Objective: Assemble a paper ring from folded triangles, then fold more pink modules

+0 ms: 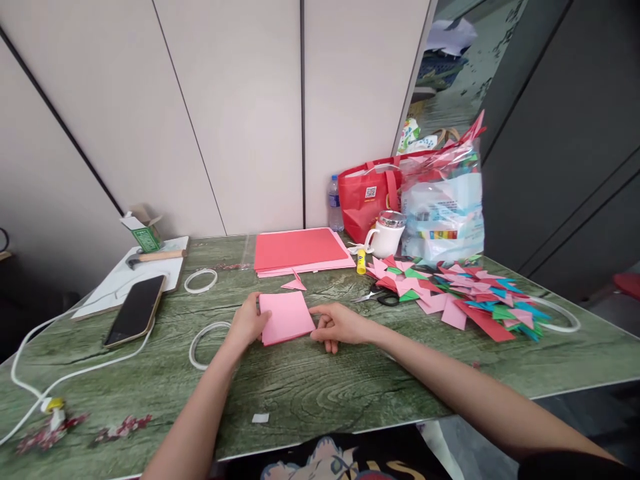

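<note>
A small stack of pink paper squares point(286, 316) is in front of me, just above the table. My left hand point(249, 323) grips its left edge, thumb lying on the top sheet and the other fingers behind or below. At the right edge is my right hand point(340, 325), its index fingertip against the paper and the remaining fingers curled in. Just beyond the stack lies a folded pink paper piece point(296, 283). Behind that, large red sheets point(303, 248) rest over pink ones point(350, 263).
Right: scissors point(385, 297), glue stick point(361, 262), white mug point(387, 235), folded paper pieces point(480, 290), red bag point(364, 207), plastic bag point(443, 213), bottle point(335, 203). Left: phone point(136, 312), hammer point(160, 256), white tape rings point(201, 281), cable point(95, 367). A paper scrap point(261, 419) lies near the front edge.
</note>
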Demonstrator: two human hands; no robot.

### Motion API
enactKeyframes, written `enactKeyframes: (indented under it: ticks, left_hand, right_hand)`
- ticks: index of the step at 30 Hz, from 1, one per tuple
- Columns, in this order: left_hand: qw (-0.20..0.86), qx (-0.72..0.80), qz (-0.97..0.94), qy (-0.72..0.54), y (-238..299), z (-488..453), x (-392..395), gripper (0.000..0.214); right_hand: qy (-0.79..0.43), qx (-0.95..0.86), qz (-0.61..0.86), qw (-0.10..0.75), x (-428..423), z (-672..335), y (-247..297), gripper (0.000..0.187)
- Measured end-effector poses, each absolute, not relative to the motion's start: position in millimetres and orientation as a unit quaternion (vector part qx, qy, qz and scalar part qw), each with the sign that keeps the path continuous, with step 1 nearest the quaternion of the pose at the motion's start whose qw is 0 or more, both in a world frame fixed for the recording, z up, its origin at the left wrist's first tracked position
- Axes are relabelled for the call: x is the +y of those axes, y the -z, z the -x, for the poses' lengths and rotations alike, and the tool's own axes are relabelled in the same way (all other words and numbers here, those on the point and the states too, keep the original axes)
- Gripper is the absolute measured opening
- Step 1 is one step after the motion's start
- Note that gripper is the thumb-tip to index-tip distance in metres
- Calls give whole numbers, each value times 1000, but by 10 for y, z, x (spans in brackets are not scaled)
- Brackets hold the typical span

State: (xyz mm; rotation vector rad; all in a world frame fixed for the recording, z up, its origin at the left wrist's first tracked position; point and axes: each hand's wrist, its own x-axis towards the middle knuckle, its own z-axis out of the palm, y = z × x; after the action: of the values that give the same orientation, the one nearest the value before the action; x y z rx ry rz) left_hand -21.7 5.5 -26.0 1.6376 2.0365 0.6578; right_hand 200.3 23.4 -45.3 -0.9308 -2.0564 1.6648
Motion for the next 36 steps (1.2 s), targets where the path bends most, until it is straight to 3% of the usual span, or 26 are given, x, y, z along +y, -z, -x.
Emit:
enactKeyframes:
  ticks: [2, 4, 6, 11, 19, 23, 25, 29, 32, 36]
  left_hand:
    - [182, 745, -601, -223, 264, 236, 56, 42]
    - [157, 749, -609, -208, 251, 219, 33, 44]
    - [125, 761, -611, -179, 216, 175, -8, 46]
    - [47, 791, -605, -79, 88, 71, -98, 48]
    - [76, 736, -671, -56, 105, 76, -168, 66]
    - [113, 697, -706, -59, 119, 73, -202, 74]
    - [134, 687, -711, -66, 112, 63, -202, 72]
    - [144, 689, -708, -55, 103, 43, -190, 75]
    - [139, 686, -712, -50, 118, 56, -177, 74]
    - [145, 660, -736, -44, 111, 94, -148, 56]
  right_hand:
    - [-535, -758, 339, 154, 314, -2006, 429, 33]
    - [-404, -817, 368, 183, 442, -1987, 400, 18]
    - [-268, -850, 390, 232, 592, -1936, 374, 15]
    - [-175, -866, 386, 266, 875, -1661, 385, 22]
    - [-127, -885, 338, 295, 978, -1568, 477, 37]
    - [-150, -885, 289, 331, 739, -1783, 465, 26]
    - [-187, -901, 259, 293, 583, -1859, 491, 37]
    - [-219, -918, 253, 211, 397, -1891, 620, 76]
    - [-229, -912, 268, 211, 387, -1860, 688, 75]
    - [-243, -904, 257, 242, 408, -1864, 647, 64]
